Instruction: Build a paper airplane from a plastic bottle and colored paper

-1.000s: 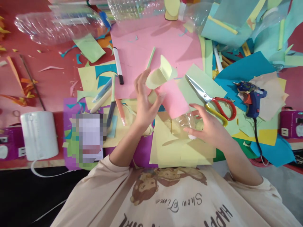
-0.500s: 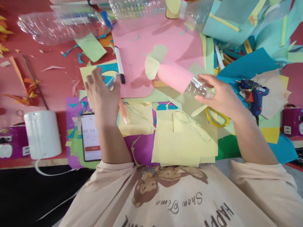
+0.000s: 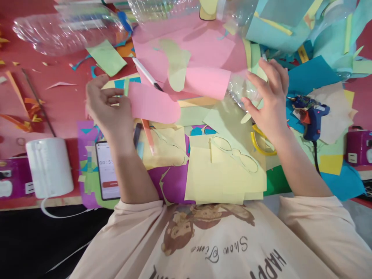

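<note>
My left hand point(image 3: 107, 106) is closed in a pinch on one end of a rounded pink paper strip point(image 3: 154, 104), held just above the table at centre left. My right hand point(image 3: 266, 97) wraps round the clear neck end of a plastic bottle point(image 3: 242, 91) whose body is covered in pink paper point(image 3: 207, 81), with a pale green paper leaf point(image 3: 176, 64) stuck on its far end. The bottle lies sideways in the air over the pink sheet point(image 3: 192, 42). A black-tipped white marker point(image 3: 145, 73) lies just beyond the strip.
Yellow-handled scissors point(image 3: 261, 145) lie under my right wrist, a blue glue gun point(image 3: 310, 116) to their right. A phone point(image 3: 106, 170) and a white roll point(image 3: 49, 166) sit near the left front edge. Clear bottles point(image 3: 66, 29) lie at the back among paper scraps.
My left hand has picked up the pink strip from the left side of the table. My right hand has moved the paper-wrapped bottle slightly up and away from me.
</note>
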`<state>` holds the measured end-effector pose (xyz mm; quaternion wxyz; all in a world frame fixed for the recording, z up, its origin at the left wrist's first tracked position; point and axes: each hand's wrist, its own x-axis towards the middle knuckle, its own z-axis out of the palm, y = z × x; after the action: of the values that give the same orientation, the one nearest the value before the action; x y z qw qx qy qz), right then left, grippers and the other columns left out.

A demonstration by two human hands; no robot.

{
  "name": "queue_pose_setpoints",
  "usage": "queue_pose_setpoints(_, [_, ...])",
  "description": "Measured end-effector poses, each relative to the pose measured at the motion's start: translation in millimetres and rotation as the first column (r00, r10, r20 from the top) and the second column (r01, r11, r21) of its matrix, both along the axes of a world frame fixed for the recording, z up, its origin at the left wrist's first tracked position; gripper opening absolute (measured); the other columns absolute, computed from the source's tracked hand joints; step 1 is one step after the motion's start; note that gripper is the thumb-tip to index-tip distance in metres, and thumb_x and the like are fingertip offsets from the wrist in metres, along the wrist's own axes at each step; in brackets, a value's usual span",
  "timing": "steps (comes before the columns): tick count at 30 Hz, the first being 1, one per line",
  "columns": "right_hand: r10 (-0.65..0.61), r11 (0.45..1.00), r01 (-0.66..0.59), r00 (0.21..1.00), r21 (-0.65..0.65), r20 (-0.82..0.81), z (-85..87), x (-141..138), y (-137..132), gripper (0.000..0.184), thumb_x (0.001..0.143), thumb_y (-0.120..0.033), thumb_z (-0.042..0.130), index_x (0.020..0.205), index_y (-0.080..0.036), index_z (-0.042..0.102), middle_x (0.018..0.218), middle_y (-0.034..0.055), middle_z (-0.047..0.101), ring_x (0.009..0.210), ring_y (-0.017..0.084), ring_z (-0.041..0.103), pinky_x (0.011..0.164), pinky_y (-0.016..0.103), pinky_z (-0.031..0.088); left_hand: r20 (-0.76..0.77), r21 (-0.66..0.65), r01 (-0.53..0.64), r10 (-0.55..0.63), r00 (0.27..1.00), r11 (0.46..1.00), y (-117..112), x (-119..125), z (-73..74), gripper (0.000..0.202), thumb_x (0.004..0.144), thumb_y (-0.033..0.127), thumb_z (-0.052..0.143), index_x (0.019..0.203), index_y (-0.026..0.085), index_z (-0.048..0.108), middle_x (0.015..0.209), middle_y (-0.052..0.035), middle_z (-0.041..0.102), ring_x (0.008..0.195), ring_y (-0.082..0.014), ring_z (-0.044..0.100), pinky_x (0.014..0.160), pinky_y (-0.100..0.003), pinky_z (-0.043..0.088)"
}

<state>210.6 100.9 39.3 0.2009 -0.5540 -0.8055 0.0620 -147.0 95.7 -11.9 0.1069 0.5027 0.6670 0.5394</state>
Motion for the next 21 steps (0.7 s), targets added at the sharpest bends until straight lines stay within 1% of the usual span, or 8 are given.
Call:
queue_pose_setpoints(2, [-0.018,1.000,0.018,1.000,-0.010,-0.008,0.4,-4,-8,0.038,0.095,-0.038,0.043,0.132,-0.035,0.051,0.152,0.0034,0.038,0.146,0.034,0.025,0.115,0.066,0.024,0.098,0.078,0.068,-0.075,0.992,0.995,-1,5,9.9,0.027,0.072,0.014,0.065,0.097,0.024,0.065,0.086,0.0086,0.068,0.076,-0.0090,0.057,0.065,-0.030,0.045])
queue_pose_setpoints(3, [-0.021,1.000,0.021,0.999,-0.014,-0.027,0.1,-5,-13,0.037,0.096,-0.038,0.041,0.131,-0.035,0.052,0.152,0.0036,0.038,0.146,0.034,0.025,0.115,0.065,0.026,0.159,0.097,0.155,-0.169,0.973,0.983,-3,10,15.7,0.024,0.074,0.016,0.064,0.096,0.023,0.068,0.086,0.0077,0.069,0.080,-0.0098,0.058,0.070,-0.032,0.047])
queue_pose_setpoints(5, [-0.015,1.000,0.014,0.994,-0.013,-0.105,-1.6,-10,-23,0.036,0.097,-0.037,0.037,0.127,-0.032,0.055,0.148,0.0060,0.044,0.143,0.035,0.030,0.111,0.064,0.032,0.303,0.162,0.304,-0.340,0.890,0.939,-9,23,26.9,0.018,0.074,0.022,0.066,0.091,0.022,0.071,0.080,0.0070,0.069,0.076,-0.0097,0.059,0.071,-0.032,0.049])
queue_pose_setpoints(8, [0.062,0.998,-0.067,0.963,-0.012,-0.261,-7.3,-20,-38,0.036,0.098,-0.034,0.033,0.122,-0.028,0.059,0.131,0.0095,0.058,0.130,0.031,0.050,0.102,0.058,0.045,0.518,0.073,0.588,-0.534,0.668,0.806,-18,43,36.0,0.022,0.066,0.028,0.079,0.087,0.025,0.073,0.081,0.0059,0.071,0.072,-0.0096,0.059,0.065,-0.029,0.049])
queue_pose_setpoints(11, [0.232,0.968,-0.249,0.881,0.013,-0.413,-15.6,-29,-48,0.030,0.098,-0.028,0.036,0.110,-0.025,0.063,0.101,0.0066,0.071,0.093,0.020,0.069,0.079,0.040,0.058,0.592,-0.065,0.758,-0.587,0.553,0.649,-23,57,34.3,0.030,0.063,0.032,0.084,0.092,0.030,0.075,0.087,0.0027,0.073,0.074,-0.0132,0.063,0.061,-0.029,0.051])
queue_pose_setpoints(14, [0.269,0.952,-0.307,0.822,0.007,-0.502,-24.9,-33,-50,0.026,0.096,-0.023,0.041,0.112,-0.023,0.061,0.086,0.0024,0.073,0.065,0.013,0.067,0.060,0.028,0.057,0.588,-0.162,0.815,-0.609,0.532,0.556,-25,66,29.7,0.027,0.064,0.032,0.082,0.091,0.030,0.075,0.090,-0.0001,0.073,0.076,-0.0158,0.064,0.064,-0.031,0.053])
queue_pose_setpoints(18, [0.206,0.959,-0.274,0.854,-0.077,-0.477,-33.8,-32,-46,0.038,0.097,-0.027,0.040,0.133,-0.025,0.050,0.100,0.0036,0.073,0.077,0.014,0.069,0.072,0.031,0.059,0.559,-0.282,0.799,-0.586,0.587,0.531,-27,81,27.2,0.021,0.072,0.037,0.074,0.088,0.023,0.073,0.088,-0.0035,0.071,0.076,-0.0160,0.064,0.064,-0.028,0.052])
queue_pose_setpoints(21, [0.168,0.959,-0.242,0.901,-0.144,-0.401,-35.6,-32,-44,0.045,0.097,-0.030,0.036,0.141,-0.025,0.043,0.098,0.0038,0.073,0.083,0.017,0.069,0.080,0.035,0.058,0.467,-0.321,0.798,-0.647,0.602,0.511,-28,93,26.8,0.026,0.076,0.036,0.070,0.098,0.021,0.070,0.078,-0.0017,0.065,0.069,-0.0128,0.059,0.061,-0.025,0.048])
